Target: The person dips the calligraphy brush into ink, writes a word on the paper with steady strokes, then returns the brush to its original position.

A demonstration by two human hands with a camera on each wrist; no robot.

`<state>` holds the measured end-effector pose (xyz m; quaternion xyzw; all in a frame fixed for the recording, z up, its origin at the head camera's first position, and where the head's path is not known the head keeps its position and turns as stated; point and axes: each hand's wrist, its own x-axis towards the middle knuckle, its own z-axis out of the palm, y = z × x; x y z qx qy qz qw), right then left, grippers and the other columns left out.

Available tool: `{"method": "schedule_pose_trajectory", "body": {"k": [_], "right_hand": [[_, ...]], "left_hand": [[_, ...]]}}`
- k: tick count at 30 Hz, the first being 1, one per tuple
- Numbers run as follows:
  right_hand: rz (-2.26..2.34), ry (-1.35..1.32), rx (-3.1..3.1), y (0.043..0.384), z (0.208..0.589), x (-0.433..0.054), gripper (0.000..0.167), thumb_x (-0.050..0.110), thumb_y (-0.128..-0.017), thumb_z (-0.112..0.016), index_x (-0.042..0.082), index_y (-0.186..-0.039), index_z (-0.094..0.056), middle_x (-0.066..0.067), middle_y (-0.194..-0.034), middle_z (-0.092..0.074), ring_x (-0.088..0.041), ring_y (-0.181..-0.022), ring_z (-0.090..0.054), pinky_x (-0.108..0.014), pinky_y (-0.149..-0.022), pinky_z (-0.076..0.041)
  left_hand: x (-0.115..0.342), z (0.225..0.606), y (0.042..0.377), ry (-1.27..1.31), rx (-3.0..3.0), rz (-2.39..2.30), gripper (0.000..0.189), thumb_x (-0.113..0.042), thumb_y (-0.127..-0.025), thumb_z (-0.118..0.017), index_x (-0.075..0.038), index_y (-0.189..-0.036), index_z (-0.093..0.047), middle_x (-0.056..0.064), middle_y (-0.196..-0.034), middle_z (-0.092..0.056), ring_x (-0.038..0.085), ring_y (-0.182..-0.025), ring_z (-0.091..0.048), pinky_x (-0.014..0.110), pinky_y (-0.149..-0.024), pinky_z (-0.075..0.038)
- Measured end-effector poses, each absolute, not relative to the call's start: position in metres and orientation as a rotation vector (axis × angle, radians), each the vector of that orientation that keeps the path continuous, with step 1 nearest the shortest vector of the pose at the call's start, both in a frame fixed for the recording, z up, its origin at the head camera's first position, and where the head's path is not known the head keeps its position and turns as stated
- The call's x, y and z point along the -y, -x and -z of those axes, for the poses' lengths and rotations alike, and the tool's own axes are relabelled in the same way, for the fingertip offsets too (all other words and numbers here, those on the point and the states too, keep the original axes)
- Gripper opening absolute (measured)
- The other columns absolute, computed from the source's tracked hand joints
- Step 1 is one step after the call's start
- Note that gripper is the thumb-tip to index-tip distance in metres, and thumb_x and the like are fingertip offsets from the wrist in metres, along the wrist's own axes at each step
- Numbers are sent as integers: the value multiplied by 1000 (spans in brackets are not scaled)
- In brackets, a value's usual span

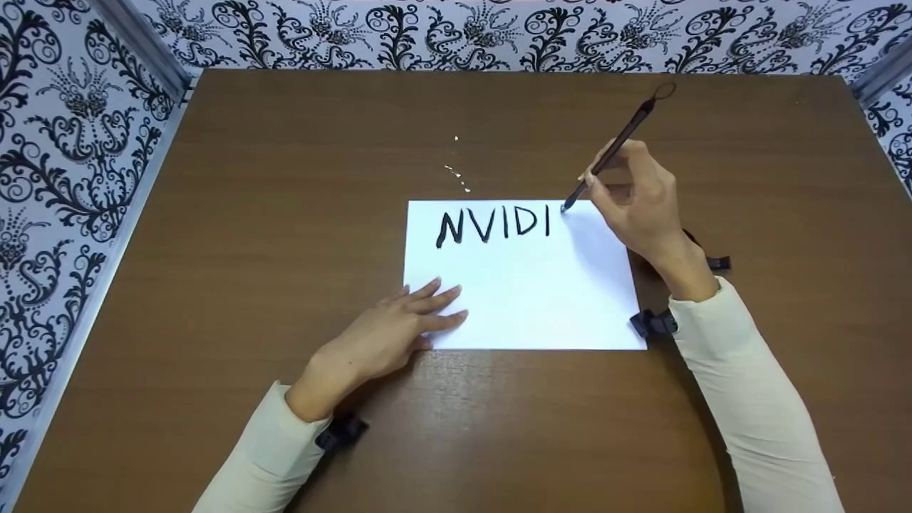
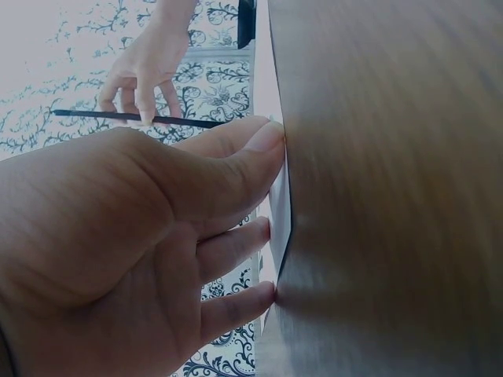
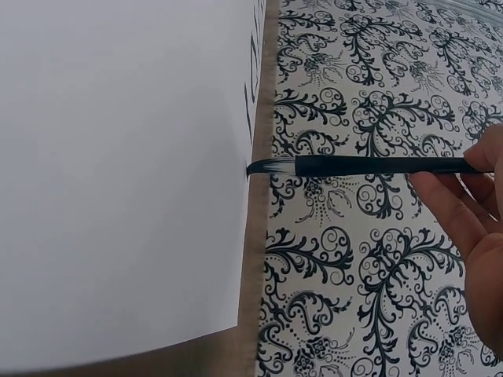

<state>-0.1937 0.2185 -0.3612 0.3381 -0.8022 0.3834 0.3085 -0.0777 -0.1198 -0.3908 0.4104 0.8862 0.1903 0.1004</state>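
A white sheet of paper (image 1: pixel 527 299) lies on the brown table, with the black letters NVIDI (image 1: pixel 494 224) along its upper part. My right hand (image 1: pixel 638 203) pinches a dark paintbrush (image 1: pixel 620 142) with a hanging loop at its end. In the right wrist view the brush's bristles (image 3: pixel 271 166), dark at the bent tip and pale nearer the handle, touch the paper just right of the last letter. My left hand (image 1: pixel 392 328) rests on the sheet's lower left corner with fingers spread. The left wrist view shows its fingertips (image 2: pixel 266 137) on the paper's edge.
Small pale specks (image 1: pixel 458 174) lie on the table (image 1: pixel 285 178) beyond the paper. Black-and-white patterned covering (image 1: pixel 78 142) surrounds the table at the left, back and right. Dark wrist straps (image 1: pixel 342 432) sit at both cream sleeves (image 1: pixel 748 385).
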Motion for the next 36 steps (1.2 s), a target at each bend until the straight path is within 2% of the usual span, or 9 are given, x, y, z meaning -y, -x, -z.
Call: {"method": "schedule_pose_trajectory", "body": {"k": [7, 30, 36], "right_hand": [[-1004, -879, 2157, 190, 362, -216, 33, -9, -82, -66, -1, -111, -51, -14, -93, -62, -23, -82, -68, -10, -70, -49], [-1014, -947, 2245, 176, 352, -206, 28, -7, -83, -66, -3, -107, -53, -13, -92, -63, -23, -86, -67, -11, -69, -50], [-1000, -967, 2231, 172, 346, -205, 31, -7, -82, -67, -2, -109, -52, -13, -93, -63, -23, -86, -67, -10, -71, -50]], "left_hand": [[120, 391, 77, -1204, -2614, -570, 53, 5, -90, -58, -14, -139, -51, 9, -151, -35, 32, -140, -26, 54, -108, -28], [121, 390, 77, -1199, -2612, -585, 54, 9, -90, -52, -14, -139, -52, 8, -151, -35, 31, -140, -26, 54, -107, -29], [120, 390, 77, -1196, -2611, -584, 54, 8, -90, -53, -14, -139, -51, 8, -151, -35, 31, -140, -26, 54, -107, -29]]}}
